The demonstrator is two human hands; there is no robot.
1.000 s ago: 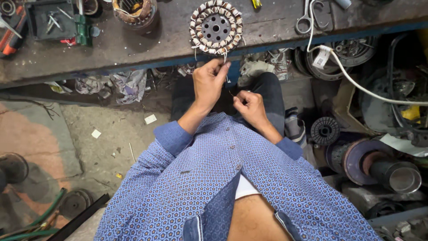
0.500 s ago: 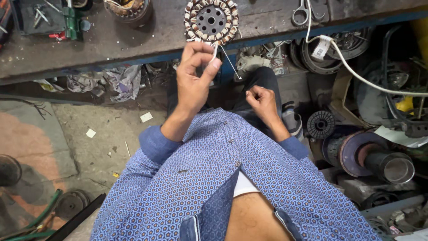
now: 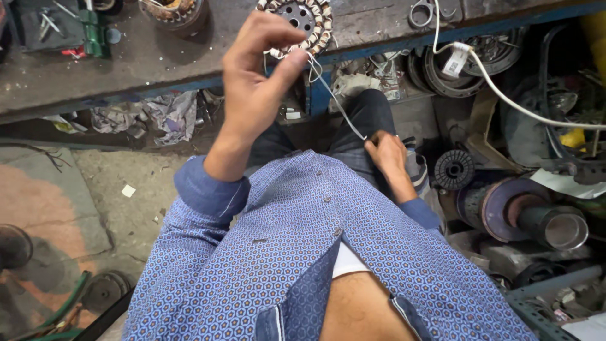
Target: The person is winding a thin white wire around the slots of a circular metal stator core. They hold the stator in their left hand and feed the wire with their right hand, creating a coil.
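The head view looks down on a seated person in a blue patterned shirt at the edge of a dark, worn workbench. The left hand is raised in front of the bench, thumb and fingertips pinched together on a thin pale cord. From that pinch the cord runs taut, slanting down and to the right to the right hand, which rests low above the lap with its fingers closed around the cord's other end. Both hands therefore grip the same cord, one at each end of the stretched length.

Just behind the left hand, on the bench near its front edge, lies a round metal motor core ringed with pale wrapped coils; the hand hides its lower left part, and the cord's upper end meets the core's rim there. Whether the cord is tied to the core cannot be told.

Further along the bench a pair of scissors lies near the top edge, and a white cable with a paper tag hangs down from there and curves off to the right. A green tool lies at the bench's left end. Below the bench, crumpled rags lie on the floor. To the right of the person sits a large round metal drum on its side, with a small black spool just beside it.
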